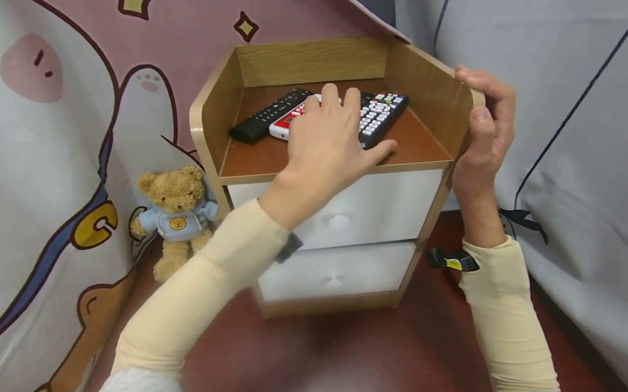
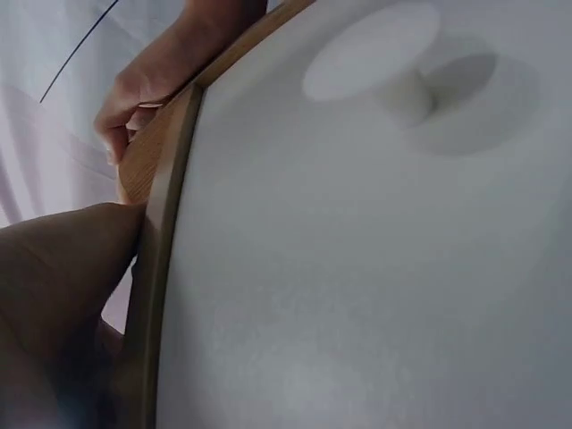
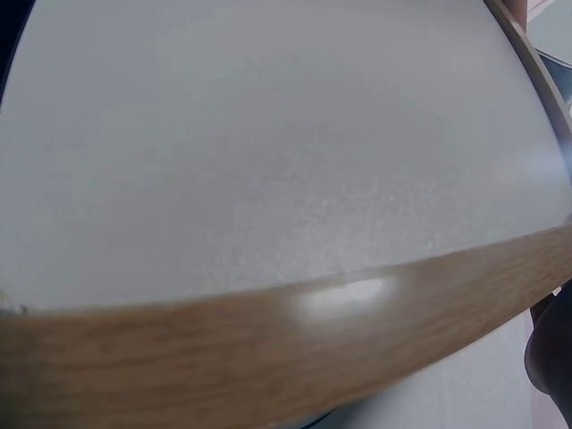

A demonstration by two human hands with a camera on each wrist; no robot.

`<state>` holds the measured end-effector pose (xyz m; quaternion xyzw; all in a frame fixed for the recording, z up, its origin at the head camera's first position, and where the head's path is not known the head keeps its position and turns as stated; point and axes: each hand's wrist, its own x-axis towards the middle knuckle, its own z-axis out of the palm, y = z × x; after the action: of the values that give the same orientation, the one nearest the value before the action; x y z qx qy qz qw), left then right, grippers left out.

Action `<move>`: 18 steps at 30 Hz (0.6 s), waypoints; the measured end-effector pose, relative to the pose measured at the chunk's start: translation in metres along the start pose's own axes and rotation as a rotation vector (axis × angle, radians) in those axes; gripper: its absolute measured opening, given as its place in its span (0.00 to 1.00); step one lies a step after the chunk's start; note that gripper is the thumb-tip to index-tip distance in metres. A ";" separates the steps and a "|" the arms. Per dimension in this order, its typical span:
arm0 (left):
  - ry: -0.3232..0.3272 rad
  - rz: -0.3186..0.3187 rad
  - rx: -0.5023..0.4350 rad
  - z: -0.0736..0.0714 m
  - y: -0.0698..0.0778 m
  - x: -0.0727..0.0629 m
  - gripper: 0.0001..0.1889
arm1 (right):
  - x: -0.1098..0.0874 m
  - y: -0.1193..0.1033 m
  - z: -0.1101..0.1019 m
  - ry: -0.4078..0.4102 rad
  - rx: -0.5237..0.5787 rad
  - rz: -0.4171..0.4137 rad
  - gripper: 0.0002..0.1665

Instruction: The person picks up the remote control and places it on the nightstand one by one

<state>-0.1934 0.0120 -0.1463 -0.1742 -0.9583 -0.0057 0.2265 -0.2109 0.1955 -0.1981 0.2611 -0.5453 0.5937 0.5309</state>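
A small wooden cabinet (image 1: 431, 90) with white drawer fronts holds several remote controls on its brown top. At the left lies a slim black remote (image 1: 258, 124); beside it is a white remote with a red face (image 1: 281, 126), partly covered by my left hand (image 1: 323, 135). That hand lies palm down over the remotes, fingers extended forward and thumb spread to the right. To its right is a black remote with white keys (image 1: 378, 117). My right hand (image 1: 485, 128) grips the cabinet's raised right side panel at its front corner, and also shows in the left wrist view (image 2: 170, 76).
Two drawers with round white knobs (image 1: 339, 221) face me. A teddy bear (image 1: 177, 207) in a blue top sits against the cabinet's left side. Printed cloth (image 1: 190, 23) hangs behind and left, pale cloth (image 1: 573, 114) at right. The floor (image 1: 303, 364) is dark red.
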 end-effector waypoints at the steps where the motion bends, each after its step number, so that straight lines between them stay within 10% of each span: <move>1: 0.004 0.014 -0.002 0.000 -0.002 -0.001 0.45 | -0.001 0.000 0.001 0.001 -0.001 0.003 0.23; 7: 0.093 0.136 -0.108 -0.001 -0.017 -0.011 0.45 | 0.001 -0.001 0.004 0.010 0.026 -0.005 0.22; 18: 0.548 0.586 -0.323 0.023 -0.028 -0.035 0.29 | 0.000 -0.002 0.002 -0.010 0.022 -0.005 0.23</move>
<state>-0.1838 -0.0235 -0.1800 -0.4644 -0.7595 -0.1373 0.4344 -0.2099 0.1930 -0.1972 0.2713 -0.5408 0.5971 0.5266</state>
